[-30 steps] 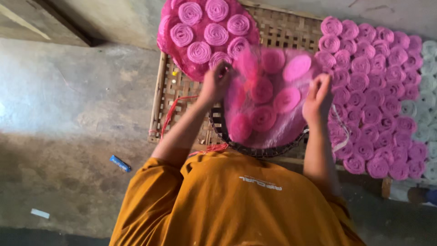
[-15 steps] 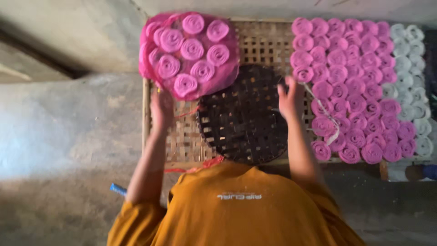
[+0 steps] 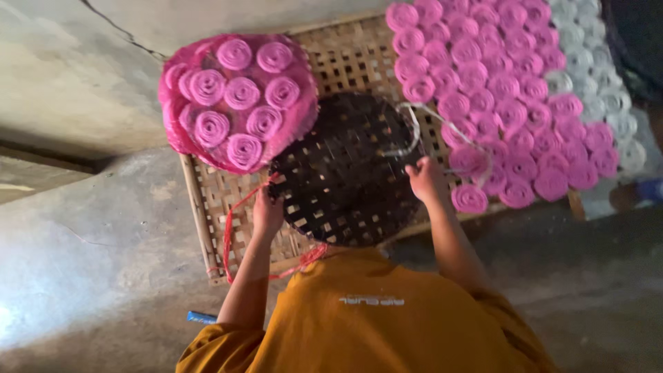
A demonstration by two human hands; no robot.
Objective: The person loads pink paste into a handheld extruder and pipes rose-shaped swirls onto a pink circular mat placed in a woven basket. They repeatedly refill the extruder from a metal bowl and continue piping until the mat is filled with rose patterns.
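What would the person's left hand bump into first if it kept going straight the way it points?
The left hand points up-frame, at the rim of the dark woven tray. Straight on, it would probably meet the round pink bundle of coils first, though depth is unclear.

One dark woven tray (image 3: pixel 345 173), two hands

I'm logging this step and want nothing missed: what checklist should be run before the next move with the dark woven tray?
1. Left hand grips the dark woven tray at its rim: ok.
2. Right hand on the tray's other edge: ok.
3. Tray surface empty of pink coils: ok.
4. Pink bundle of coils resting clear of the tray: cannot tell, edges look overlapped.
5. Clear string free of the right hand: cannot tell.
6. Rows of pink coils on the bamboo mat undisturbed: ok.
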